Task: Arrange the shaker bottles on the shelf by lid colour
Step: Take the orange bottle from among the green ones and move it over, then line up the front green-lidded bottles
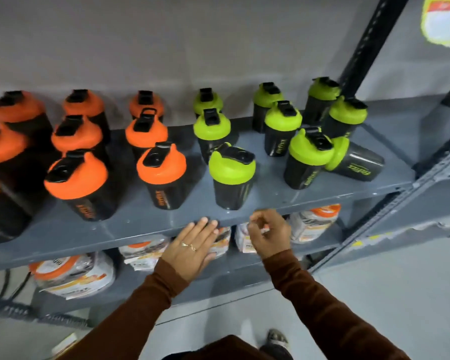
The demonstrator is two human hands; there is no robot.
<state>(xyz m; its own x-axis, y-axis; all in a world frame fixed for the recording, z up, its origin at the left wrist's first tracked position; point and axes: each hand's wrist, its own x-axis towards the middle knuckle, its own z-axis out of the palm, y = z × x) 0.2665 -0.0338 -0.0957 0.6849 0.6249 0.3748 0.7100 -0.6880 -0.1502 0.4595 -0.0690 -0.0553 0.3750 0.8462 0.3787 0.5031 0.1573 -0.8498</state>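
Orange-lidded bottles fill the shelf left, green-lidded bottles right | one green bottle toppled far right | left hand flat, empty, at shelf edge | right hand loosely curled, empty

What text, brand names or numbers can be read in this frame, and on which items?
Nothing reads cleanly.
Orange-lidded bottles: orange vertical brand print on the black bodies, too blurred.
Green-lidded bottles: green brand print, clearest on the tipped bottle, still unreadable.
Bags on the lower shelf: orange and white labels, blurred.
Sign at top right: no legible letters.
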